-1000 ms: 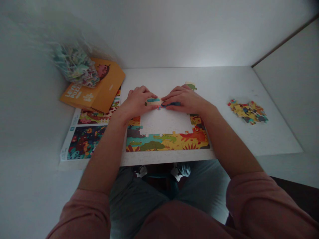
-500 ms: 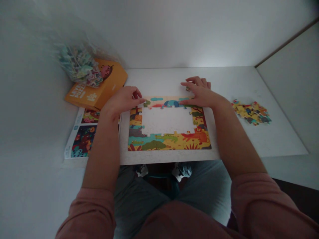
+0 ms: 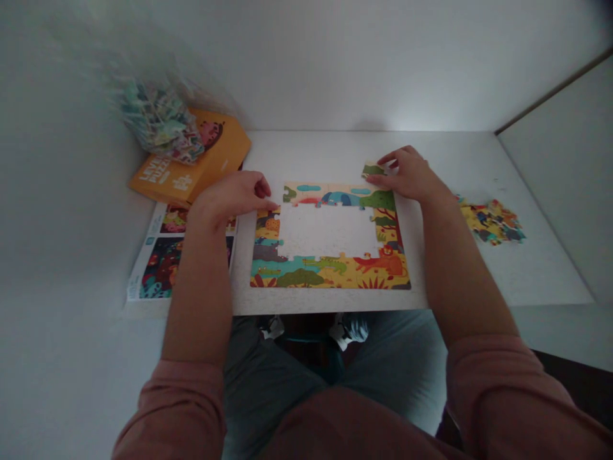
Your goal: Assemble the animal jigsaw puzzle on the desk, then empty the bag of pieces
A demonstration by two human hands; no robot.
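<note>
Right hand (image 3: 412,176) pinches piece (image 3: 373,170) beyond puzzle (image 3: 330,268) top-right corner.

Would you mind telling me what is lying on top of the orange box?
A clear bag of puzzle pieces rests on the far end of the orange box. The bag covers that part of the lid, so its picture shows only partly.

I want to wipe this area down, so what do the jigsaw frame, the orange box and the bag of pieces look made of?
The jigsaw frame looks like printed cardboard with a matte finish: flat, thin interlocking pieces with no glare. The orange box seems to be matte printed card, with crisp folded edges. The bag of pieces appears to be thin clear plastic film, since the pieces show through it, though it is blurred.
</note>
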